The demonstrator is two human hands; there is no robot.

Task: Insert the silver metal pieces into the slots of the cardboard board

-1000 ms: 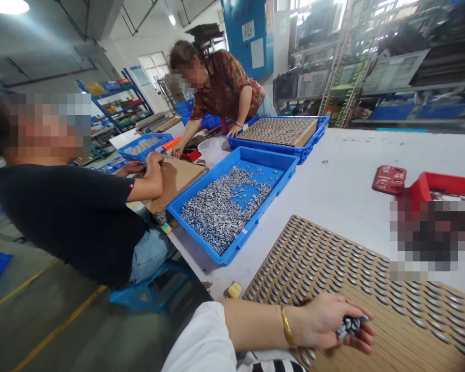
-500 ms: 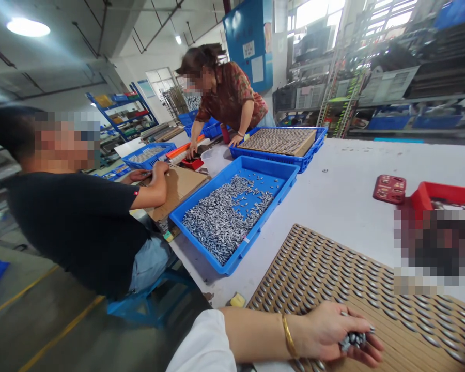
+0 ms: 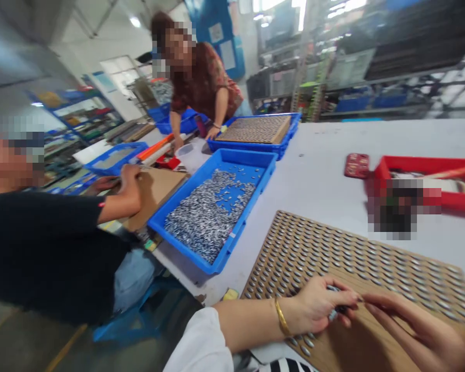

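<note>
My left hand [image 3: 320, 307] lies over the near edge of a brown slotted board [image 3: 356, 263] and is closed on a small bunch of silvery oval metal pieces [image 3: 333, 312]. My right hand [image 3: 414, 328] has come in from the lower right, fingers stretched out flat over the board, its fingertips close to the left hand. Rows of the same metal pieces fill the board's slots. A gold bangle sits on my left wrist.
A blue tray [image 3: 269, 168] of loose metal pieces stands to the left of the board. Another blue tray [image 3: 284, 142] with a filled board is behind it. A red tray [image 3: 426, 165] and red holder [image 3: 356, 165] sit right. Two other people work at the table's left side.
The camera has swung down and right. My right hand has come into view and reached toward the left hand. The left hand has lowered onto the board with the pieces.
</note>
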